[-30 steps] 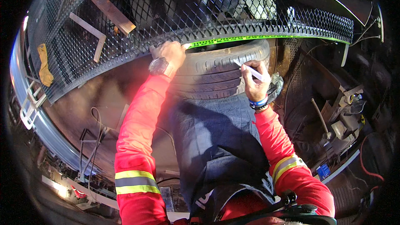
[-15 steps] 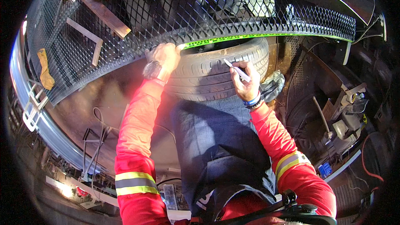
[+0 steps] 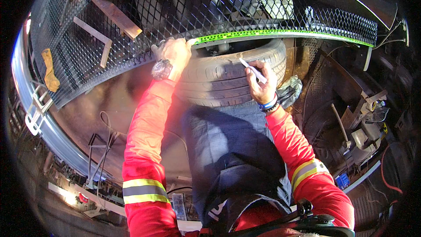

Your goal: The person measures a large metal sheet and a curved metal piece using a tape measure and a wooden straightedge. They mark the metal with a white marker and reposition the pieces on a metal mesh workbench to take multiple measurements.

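Note:
A bright green measuring tape [image 3: 263,33] stretches along the near edge of a black expanded-metal mesh panel [image 3: 166,15]. My left hand [image 3: 176,55], with a watch on its wrist, is closed on the tape's left end at that edge; the fingertips are partly hidden. My right hand [image 3: 265,87] pinches a white, pointed marker-like stick [image 3: 254,71], its tip up and to the left. The stick is over a worn tyre [image 3: 215,81] below the mesh edge, apart from the tape.
On the mesh's left lie a rusty flat bar [image 3: 115,16], an L-shaped metal piece [image 3: 98,37] and a yellowish glove-like cloth [image 3: 50,71]. A dark plastic bag [image 3: 290,92] sits beside the tyre. Metal parts [image 3: 364,136] and a red cable [image 3: 386,180] are at right.
The tape has risen slightly off the near edge toward the mesh. My left hand has shifted a little farther away. My right hand still holds the stick, slightly farther right.

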Demonstrator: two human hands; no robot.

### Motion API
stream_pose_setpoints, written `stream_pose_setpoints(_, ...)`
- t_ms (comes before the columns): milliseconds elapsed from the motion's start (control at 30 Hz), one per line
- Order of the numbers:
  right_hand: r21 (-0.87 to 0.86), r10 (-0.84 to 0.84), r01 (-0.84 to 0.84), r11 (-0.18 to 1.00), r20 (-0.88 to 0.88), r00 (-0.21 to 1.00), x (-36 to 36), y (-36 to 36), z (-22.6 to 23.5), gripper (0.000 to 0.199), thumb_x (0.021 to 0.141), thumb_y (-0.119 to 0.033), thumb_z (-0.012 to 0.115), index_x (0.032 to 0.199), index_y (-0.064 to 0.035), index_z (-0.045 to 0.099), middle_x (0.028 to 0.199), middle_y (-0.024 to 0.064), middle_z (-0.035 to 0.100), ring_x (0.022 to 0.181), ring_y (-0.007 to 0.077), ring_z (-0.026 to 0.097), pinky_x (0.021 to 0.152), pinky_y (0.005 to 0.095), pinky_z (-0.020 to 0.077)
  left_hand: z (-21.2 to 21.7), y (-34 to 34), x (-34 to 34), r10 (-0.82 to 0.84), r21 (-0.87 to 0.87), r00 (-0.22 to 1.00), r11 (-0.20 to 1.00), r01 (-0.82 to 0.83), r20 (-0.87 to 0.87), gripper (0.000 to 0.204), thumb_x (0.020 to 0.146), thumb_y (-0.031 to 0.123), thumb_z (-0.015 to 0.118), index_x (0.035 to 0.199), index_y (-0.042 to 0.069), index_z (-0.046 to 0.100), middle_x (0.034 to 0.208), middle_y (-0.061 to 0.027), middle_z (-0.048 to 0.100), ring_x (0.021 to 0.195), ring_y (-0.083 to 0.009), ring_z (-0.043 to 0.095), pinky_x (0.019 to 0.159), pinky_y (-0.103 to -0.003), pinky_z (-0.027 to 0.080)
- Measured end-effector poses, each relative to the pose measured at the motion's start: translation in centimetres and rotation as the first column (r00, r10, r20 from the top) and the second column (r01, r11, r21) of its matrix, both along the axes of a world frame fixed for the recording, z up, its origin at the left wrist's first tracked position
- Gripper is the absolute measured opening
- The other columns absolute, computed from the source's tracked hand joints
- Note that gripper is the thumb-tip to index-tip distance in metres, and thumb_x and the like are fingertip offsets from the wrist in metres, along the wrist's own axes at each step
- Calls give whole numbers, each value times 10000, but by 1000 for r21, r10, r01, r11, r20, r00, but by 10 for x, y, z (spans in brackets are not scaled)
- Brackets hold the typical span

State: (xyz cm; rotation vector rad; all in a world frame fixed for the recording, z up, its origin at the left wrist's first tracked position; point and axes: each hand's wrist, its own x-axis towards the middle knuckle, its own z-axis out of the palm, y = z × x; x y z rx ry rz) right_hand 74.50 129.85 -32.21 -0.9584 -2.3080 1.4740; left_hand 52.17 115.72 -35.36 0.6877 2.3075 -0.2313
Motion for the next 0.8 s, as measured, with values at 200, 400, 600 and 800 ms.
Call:
stream_pose_setpoints(200, 235, 54, -36, 971, -69, 996, -31, 4, -21, 152, 751, -62, 662, 898, -58, 623, 762, 105, 571, 706, 296, 561, 656, 377, 452, 4, -1, 7, -25, 52, 997, 998, 29, -73, 501, 957, 507, 394, 1016, 115, 701, 1082, -151, 655, 1018, -347, 619, 974, -597, 335)
stream_pose_setpoints(400, 299, 104, -101, 949, 6, 995, -37, 0, -38, 176, 716, -108, 682, 866, -71, 599, 769, 107, 567, 734, 308, 541, 689, 396, 425, -2, -11, 12, -43, 98, 992, 994, 55, -117, 505, 936, 532, 414, 883, 117, 696, 953, -141, 672, 925, -354, 639, 838, -625, 402)
stream_pose_setpoints(600, 335, 164, -172, 926, 55, 985, -41, 3, -36, 180, 721, -129, 695, 857, -66, 595, 765, 111, 567, 731, 319, 537, 688, 407, 423, -9, -17, 15, -42, 107, 986, 993, 60, -161, 518, 939, 546, 394, 894, 131, 700, 953, -131, 676, 914, -344, 647, 834, -613, 407)
stream_pose_setpoints(800, 306, 186, -205, 930, 90, 978, -46, 5, -34, 161, 737, -129, 680, 847, -62, 583, 757, 120, 577, 743, 328, 548, 687, 413, 428, -7, -14, 14, -47, 72, 991, 996, 57, -129, 523, 939, 553, 389, 902, 134, 700, 959, -132, 676, 919, -342, 648, 829, -603, 412)
